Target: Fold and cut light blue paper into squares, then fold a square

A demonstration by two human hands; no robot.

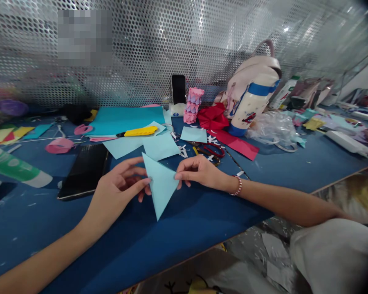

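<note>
Between my two hands a light blue sheet of paper (162, 182), folded into a triangle, is held up above the blue table, one corner pointing down. My left hand (118, 183) pinches its left edge between thumb and fingers. At the right corner, my right hand (196, 171) grips the paper with thumb and forefinger. Behind it lie more light blue paper pieces (162, 146) and a yellow box cutter (141, 131). Scissors with red and black handles (214, 151) rest just past my right hand, partly hidden by paper.
A black phone-like slab (85, 171) and a green-white tube (18, 167) lie on the left. Toward the back stand a pink paper tower (193, 106), a phone (178, 90), a white bottle (254, 104) and a pale backpack (245, 73). Red ribbon (239, 144) and clear plastic (271, 128) lie rightward.
</note>
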